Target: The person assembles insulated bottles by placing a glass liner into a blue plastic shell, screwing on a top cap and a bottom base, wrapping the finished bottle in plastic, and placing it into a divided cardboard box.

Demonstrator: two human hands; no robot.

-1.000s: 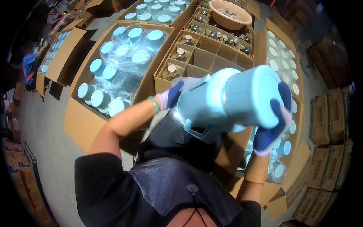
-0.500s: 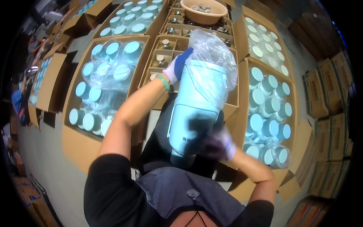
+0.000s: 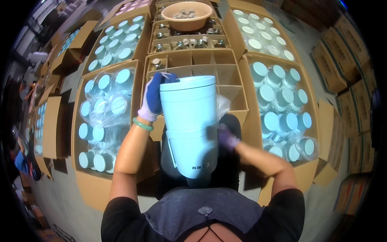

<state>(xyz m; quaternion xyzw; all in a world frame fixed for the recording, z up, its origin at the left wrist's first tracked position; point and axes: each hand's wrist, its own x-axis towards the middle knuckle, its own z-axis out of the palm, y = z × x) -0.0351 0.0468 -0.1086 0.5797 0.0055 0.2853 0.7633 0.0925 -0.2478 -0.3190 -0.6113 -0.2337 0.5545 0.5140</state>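
Note:
I hold a large light-blue tumbler (image 3: 190, 125) upright in front of my chest. My left hand (image 3: 154, 97), in a blue and white glove with a green bracelet at the wrist, grips its upper rim on the left. My right hand (image 3: 227, 137), in a purple glove, presses against the tumbler's right side lower down. A crumpled clear plastic bag (image 3: 222, 105) shows behind the tumbler on the right. Beyond it stands a cardboard box with dividers (image 3: 209, 68), several cells open.
Open cardboard boxes of light-blue tumblers lie at the left (image 3: 105, 117) and right (image 3: 282, 117), some wrapped in clear plastic. A tan bowl (image 3: 186, 15) of small parts sits on the far divider box. Stacked cartons (image 3: 342, 68) line the right.
The tumbler has turned from tilted to upright, and the plastic bag that covered its top has come off to the right. My right hand moved from its base to its side.

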